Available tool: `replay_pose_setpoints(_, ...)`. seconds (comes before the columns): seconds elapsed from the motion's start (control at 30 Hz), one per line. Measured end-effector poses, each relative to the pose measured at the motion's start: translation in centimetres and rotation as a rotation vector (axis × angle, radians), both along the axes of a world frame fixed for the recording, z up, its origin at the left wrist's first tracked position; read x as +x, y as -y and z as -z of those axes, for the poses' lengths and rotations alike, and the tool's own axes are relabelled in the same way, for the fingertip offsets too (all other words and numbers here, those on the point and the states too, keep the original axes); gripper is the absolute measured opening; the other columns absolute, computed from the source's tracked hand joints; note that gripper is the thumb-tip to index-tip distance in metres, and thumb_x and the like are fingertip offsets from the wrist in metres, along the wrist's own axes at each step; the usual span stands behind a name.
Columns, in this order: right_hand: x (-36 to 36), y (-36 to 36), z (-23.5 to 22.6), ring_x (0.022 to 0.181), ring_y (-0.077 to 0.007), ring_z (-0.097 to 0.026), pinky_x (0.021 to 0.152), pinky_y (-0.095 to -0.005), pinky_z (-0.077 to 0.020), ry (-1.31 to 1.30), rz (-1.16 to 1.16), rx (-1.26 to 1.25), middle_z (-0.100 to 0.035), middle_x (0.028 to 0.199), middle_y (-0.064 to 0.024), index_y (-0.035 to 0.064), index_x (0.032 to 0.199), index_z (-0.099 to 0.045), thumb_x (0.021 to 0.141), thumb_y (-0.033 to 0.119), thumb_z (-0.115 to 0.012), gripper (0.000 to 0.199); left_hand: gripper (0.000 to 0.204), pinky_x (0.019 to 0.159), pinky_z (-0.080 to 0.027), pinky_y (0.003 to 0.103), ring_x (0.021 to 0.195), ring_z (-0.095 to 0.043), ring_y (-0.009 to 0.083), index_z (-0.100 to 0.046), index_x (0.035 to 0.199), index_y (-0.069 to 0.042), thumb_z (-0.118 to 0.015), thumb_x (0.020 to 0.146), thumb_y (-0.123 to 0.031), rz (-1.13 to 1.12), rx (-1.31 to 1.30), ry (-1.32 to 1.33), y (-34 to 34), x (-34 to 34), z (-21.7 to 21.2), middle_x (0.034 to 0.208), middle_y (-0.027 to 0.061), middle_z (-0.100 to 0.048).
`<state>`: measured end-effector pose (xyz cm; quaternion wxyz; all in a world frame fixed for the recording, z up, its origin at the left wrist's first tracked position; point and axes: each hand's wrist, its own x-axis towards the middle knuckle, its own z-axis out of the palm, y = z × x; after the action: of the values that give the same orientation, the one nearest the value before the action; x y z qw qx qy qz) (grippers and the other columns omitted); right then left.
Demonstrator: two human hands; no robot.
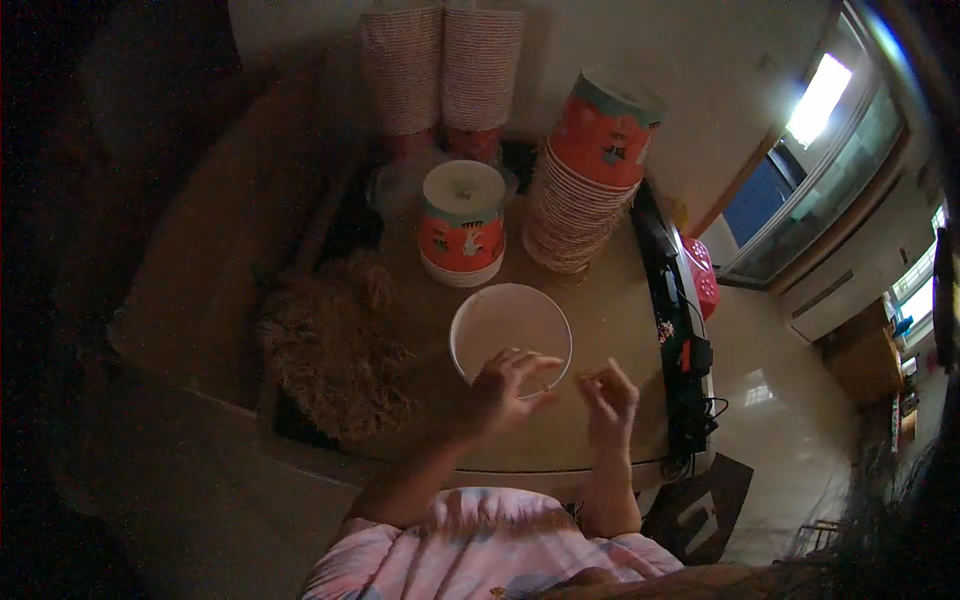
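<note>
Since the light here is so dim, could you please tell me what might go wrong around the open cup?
1. The left hand overlaps the near rim of the open white cup, so a nudge could tip it.
2. The tall leaning stack of cups stands close behind and might topple if the table is bumped.
3. The straw-like pile lies beside the cup, and strands could stray in.

Dim, grainy view — window [822, 100] glare upper right, dark fisheye-bent edges.
</note>
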<state>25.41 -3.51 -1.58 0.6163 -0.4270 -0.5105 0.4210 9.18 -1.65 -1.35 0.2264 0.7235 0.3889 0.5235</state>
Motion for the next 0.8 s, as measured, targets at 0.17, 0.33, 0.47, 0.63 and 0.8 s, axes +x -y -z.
replay_pose_setpoints(0.17, -0.8, 0.5, -0.1, 0.068, -0.0103, -0.051, 0.063, -0.0246, -0.0404, -0.029, -0.047, -0.004, -0.055, 0.074, -0.0022, 0.0011, 0.075, -0.055, 0.08, 0.011, -0.061, 0.012, 0.022, 0.077, -0.043, 0.037, 0.084, -0.057, 0.0265, -0.065, 0.089, -0.008, -0.071, 0.068, -0.013, 0.082, -0.3, -0.065, 0.9, -0.8, -0.5, 0.081, 0.0084, -0.063)
replay_pose_setpoints(0.33, -0.8, -0.3, -0.7, 0.069, -0.0105, -0.05, 0.063, -0.025, -0.0398, -0.071, 0.061, -0.073, -0.055, 0.072, -0.0028, 0.0009, 0.074, -0.054, 0.079, 0.006, -0.059, 0.008, 0.021, 0.074, -0.044, 0.037, 0.08, -0.058, 0.0268, -0.066, 0.089, -0.009, -0.071, 0.07, -0.013, 0.102, -0.207, 0.186, 0.8, -1.0, 1.4, 0.08, 0.0089, -0.063)
replay_pose_setpoints(0.47, -0.1, -0.3, 1.6, 0.073, -0.0096, -0.05, 0.068, -0.023, -0.0402, 0.145, -0.181, 0.089, -0.051, 0.074, -0.001, -0.0002, 0.077, -0.056, 0.077, 0.0, -0.062, 0.005, 0.012, 0.072, -0.045, 0.036, 0.079, -0.059, 0.0251, -0.067, 0.08, -0.007, -0.071, 0.071, -0.013, 0.094, -0.293, 0.052, 0.9, -0.7, -1.1, 0.082, 0.0094, -0.064)
replay_pose_setpoints(0.63, -0.9, -0.1, -0.7, 0.073, -0.0132, -0.049, 0.065, -0.0237, -0.0401, -0.165, 0.045, -0.077, -0.051, 0.072, -0.0023, 0.0016, 0.074, -0.053, 0.075, 0.003, -0.06, 0.008, 0.011, 0.07, -0.047, 0.034, 0.078, -0.06, 0.0239, -0.068, 0.079, -0.006, -0.071, 0.071, -0.013, 0.075, -0.397, 0.059, 1.3, -1.2, 0.5, 0.08, 0.0096, -0.064)
replay_pose_setpoints(0.8, 0.6, -0.7, -1.7, 0.083, -0.0182, -0.056, 0.073, -0.0288, -0.0449, 0.299, -0.02, 0.112, -0.058, 0.088, -0.0053, 0.0055, 0.084, -0.059, 0.07, 0.003, -0.069, 0.018, 0.011, 0.07, -0.046, 0.034, 0.075, -0.06, 0.0214, -0.069, 0.081, -0.007, -0.07, 0.073, -0.015, 0.073, -0.403, 0.178, 0.8, -1.6, 1.7, 0.076, 0.0082, -0.064)
